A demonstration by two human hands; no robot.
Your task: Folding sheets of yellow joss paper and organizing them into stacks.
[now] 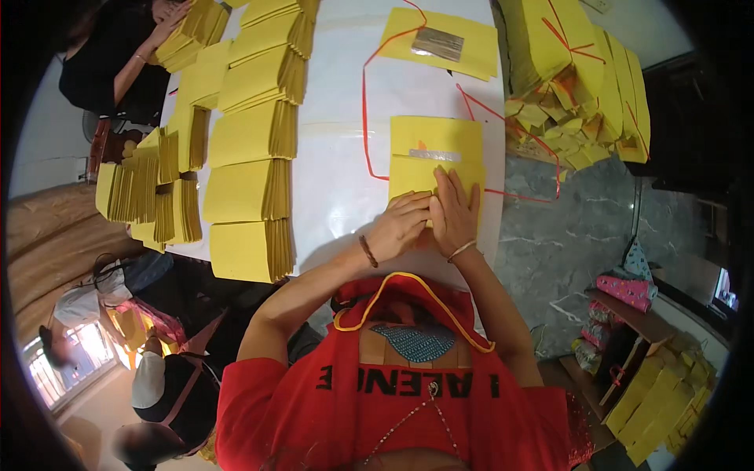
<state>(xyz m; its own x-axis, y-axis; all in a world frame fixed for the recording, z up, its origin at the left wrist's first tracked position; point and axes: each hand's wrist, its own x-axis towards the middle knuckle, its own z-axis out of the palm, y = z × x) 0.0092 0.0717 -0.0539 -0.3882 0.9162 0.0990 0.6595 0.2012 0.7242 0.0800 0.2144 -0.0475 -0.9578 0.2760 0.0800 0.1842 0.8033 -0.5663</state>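
In front of me on the white table lies a sheet of yellow paper (436, 135), its near part folded up over most of a silver patch (432, 155). My right hand (455, 210) rests flat on the fold, fingers stretched out and pointing away from me. Beside it, my left hand (402, 224) lies on the paper's near left part, its fingertips touching the right hand. Neither hand grips anything. A red string (364, 102) loops round the left and shows again at the paper's right side. Farther off lies another yellow sheet (475, 56) bearing a brownish-silver rectangle (438, 45).
Several stacks of folded yellow paper (245, 182) line the table's left side. More yellow bundles (624, 86) stand at the far right, some tied with red string. A co-worker's hand (166, 25) touches bundles at the far left. Another person (184, 396) sits at lower left.
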